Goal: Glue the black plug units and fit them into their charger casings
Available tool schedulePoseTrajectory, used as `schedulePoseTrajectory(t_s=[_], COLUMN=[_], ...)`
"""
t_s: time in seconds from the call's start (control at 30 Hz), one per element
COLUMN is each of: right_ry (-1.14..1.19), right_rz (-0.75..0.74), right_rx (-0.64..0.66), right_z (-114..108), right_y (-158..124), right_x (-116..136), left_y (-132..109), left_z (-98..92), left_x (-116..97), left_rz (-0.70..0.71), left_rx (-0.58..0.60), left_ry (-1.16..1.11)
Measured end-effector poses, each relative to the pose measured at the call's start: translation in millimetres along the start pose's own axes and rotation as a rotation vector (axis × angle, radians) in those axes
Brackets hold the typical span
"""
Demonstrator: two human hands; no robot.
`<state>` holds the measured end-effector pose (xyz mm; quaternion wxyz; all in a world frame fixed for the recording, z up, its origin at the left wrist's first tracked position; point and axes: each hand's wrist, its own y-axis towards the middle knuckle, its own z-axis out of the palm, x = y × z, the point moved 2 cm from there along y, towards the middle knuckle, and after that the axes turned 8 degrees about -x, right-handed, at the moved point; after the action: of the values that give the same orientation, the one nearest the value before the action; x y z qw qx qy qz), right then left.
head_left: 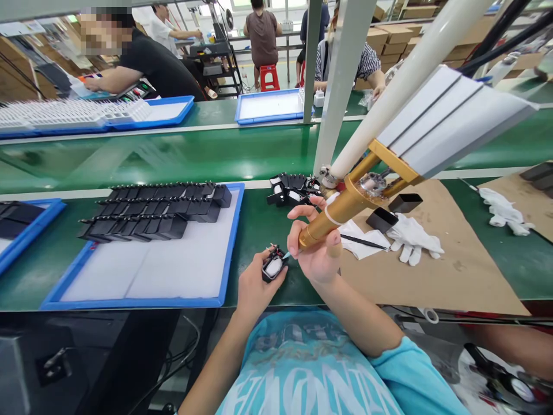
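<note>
My left hand (254,285) is closed around a small black casing (273,267) with a white inside, held just above the green bench. My right hand (317,245) grips the gold barrel of a hanging dispensing tool (341,210), whose thin tip points down at the casing. A white tube and a grey bracket rise from the tool toward the upper right. A loose heap of black parts (294,189) lies just beyond my hands.
A blue tray (142,288) with a white pad carries rows of black casings (155,210) at the left. Brown cardboard (432,271) at the right holds white gloves (415,236), two black parts and a thin black stick. Other people work at benches behind.
</note>
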<state>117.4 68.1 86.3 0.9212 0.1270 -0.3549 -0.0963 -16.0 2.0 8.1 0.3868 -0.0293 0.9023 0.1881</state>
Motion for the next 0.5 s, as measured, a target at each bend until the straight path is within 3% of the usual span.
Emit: schedulePoseTrajectory(t_s=[0.2, 0.5], right_ry=[-0.027, -0.031], right_rz=[-0.026, -0.056], right_rx=[-0.019, 0.003], right_z=[-3, -1], right_y=[-2, -2], right_x=[2, 4], left_y=[2, 2], left_z=[-10.5, -11.2], left_x=[-13, -15], left_rz=[0.002, -0.025], left_rx=[-0.017, 0.022], left_ry=[-0.067, -0.07])
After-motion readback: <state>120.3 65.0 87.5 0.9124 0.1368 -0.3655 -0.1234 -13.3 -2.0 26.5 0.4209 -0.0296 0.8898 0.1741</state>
